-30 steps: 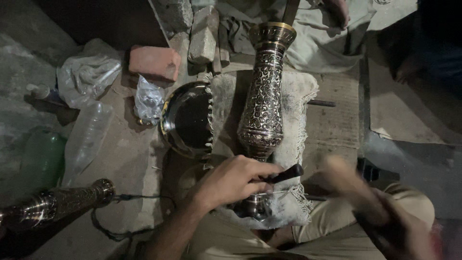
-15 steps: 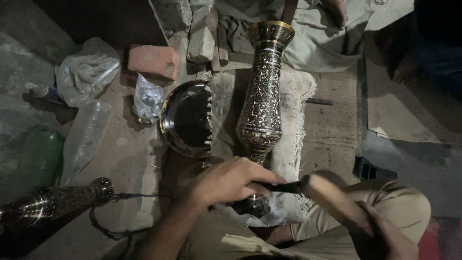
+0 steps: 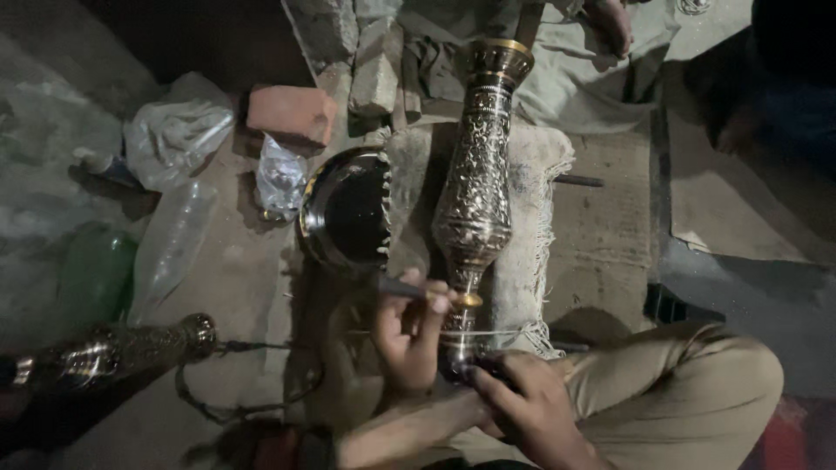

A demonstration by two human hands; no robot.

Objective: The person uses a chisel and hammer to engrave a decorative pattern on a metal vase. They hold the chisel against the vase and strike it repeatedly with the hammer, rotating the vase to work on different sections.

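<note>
A tall engraved brass vase lies lengthwise on a fringed cloth pad, mouth pointing away from me. My left hand is beside the vase's narrow stem, fingers closed on a thin dark tool whose tip meets the stem. My right hand is closed over the vase's dark foot, just above my bent knee. No hammer is visible.
A round dark brass dish lies left of the vase. Farther left are a brick, plastic bags, a clear bottle, a green bottle and another engraved piece with a cord. Another person's foot shows at top.
My right hand, earlier swinging blurred at the right with a striking tool, has come in onto the vase's foot. My left hand has turned and shifted slightly with the thin tool.
</note>
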